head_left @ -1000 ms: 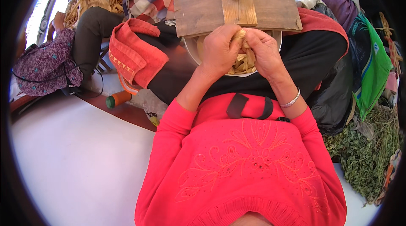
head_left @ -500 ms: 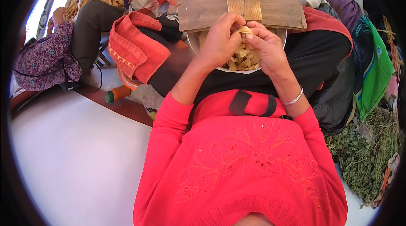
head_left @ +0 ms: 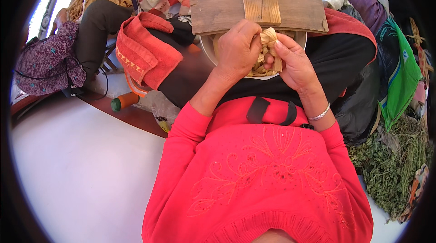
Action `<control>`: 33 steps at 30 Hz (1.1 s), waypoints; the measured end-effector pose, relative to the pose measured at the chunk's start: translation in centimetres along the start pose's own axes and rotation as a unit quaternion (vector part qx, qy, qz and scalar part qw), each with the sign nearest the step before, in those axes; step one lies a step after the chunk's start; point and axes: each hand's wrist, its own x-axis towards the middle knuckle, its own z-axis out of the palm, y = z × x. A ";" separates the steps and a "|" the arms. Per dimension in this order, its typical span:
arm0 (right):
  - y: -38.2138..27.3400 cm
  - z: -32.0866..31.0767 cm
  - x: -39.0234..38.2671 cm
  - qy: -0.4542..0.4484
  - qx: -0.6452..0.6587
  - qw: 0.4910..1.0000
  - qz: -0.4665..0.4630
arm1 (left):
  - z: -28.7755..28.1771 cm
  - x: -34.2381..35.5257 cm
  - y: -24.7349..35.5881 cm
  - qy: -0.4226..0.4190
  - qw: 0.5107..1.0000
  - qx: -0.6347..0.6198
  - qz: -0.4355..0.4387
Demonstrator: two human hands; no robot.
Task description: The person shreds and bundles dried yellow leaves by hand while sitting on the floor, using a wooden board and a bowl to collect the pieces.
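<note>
Over a pale round basin (head_left: pixel 208 53) on my lap, my left hand (head_left: pixel 237 51) is closed on one side of a bunched, pale yellow, dried-looking strip (head_left: pixel 269 35). My right hand (head_left: pixel 296 60) grips the other side, thumb against it and fingers curled beneath. The strip's exact kind I cannot make out. More curled yellowish pieces (head_left: pixel 260 71) lie in the basin under both hands. Across its far side rests a wooden board (head_left: pixel 215 11), bearing a lighter wood block (head_left: pixel 271 12) with a thin metal spike.
A red towel (head_left: pixel 147 56) drapes over my left knee. Beyond it another person's leg (head_left: pixel 97 29) shows beside a purple patterned garment (head_left: pixel 50 61). Dried greenery (head_left: pixel 395 165), a green bag (head_left: pixel 402 75) and a black plastic bag (head_left: pixel 356 102) are on the right. An orange bottle with green cap (head_left: pixel 125 101) lies left.
My hands have drawn slightly nearer to me and a little apart. The strip between them now looks bulkier and more bunched. My left hand has turned into a tighter fist.
</note>
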 end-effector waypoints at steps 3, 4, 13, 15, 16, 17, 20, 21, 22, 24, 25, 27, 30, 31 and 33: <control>-0.1 0.0 0.5 -0.023 0.061 0.998 0.019 | -0.3 0.1 -0.1 0.003 0.999 0.031 0.042; -0.2 0.0 0.6 -0.026 0.082 0.996 0.028 | -0.5 0.1 0.0 0.001 0.998 0.048 0.043; 0.1 -1.4 1.5 -0.021 0.072 0.997 0.026 | -0.9 -0.5 0.2 -0.152 0.948 -0.244 -0.132; 0.2 -1.3 1.3 -0.031 0.055 0.998 0.029 | -1.5 -0.4 0.2 -0.203 0.928 -0.268 -0.160; 0.2 -1.2 1.3 -0.036 0.048 0.998 0.032 | -1.7 0.0 0.2 -0.211 0.942 -0.222 -0.139; 0.1 -1.2 1.3 -0.032 0.048 0.998 0.030 | -1.9 0.4 0.3 -0.219 0.953 -0.175 -0.118; -0.2 -1.0 1.2 -0.013 0.027 0.999 0.025 | -1.9 1.1 0.5 -0.237 0.965 -0.097 -0.062; -0.4 -1.0 1.1 0.000 0.007 1.000 0.024 | -1.9 1.0 0.3 -0.253 0.954 -0.136 -0.088; -0.5 -1.0 0.9 0.013 -0.013 1.000 0.023 | -1.9 0.8 0.1 -0.268 0.941 -0.174 -0.115; -1.5 -1.6 0.2 -0.013 -0.132 0.990 0.051 | -2.0 0.3 -0.3 -0.308 0.888 -0.282 -0.191; -2.0 -1.8 -0.2 -0.025 -0.189 0.979 0.065 | -2.2 -0.1 -0.5 -0.332 0.842 -0.349 -0.241; -3.2 -1.8 -0.7 -0.018 -0.278 0.959 0.060 | -3.0 -0.6 -0.7 -0.349 0.751 -0.448 -0.337; -6.1 -1.2 -1.5 -0.009 -0.404 0.914 0.043 | -4.5 -1.4 -0.2 -0.333 0.642 -0.536 -0.435; -6.4 -1.2 -1.9 -0.018 -0.412 0.911 0.023 | -4.9 -1.9 0.3 -0.330 0.643 -0.539 -0.433; -6.6 -0.7 -2.3 -0.030 -0.422 0.906 0.018 | -5.7 -2.4 1.1 -0.323 0.645 -0.545 -0.427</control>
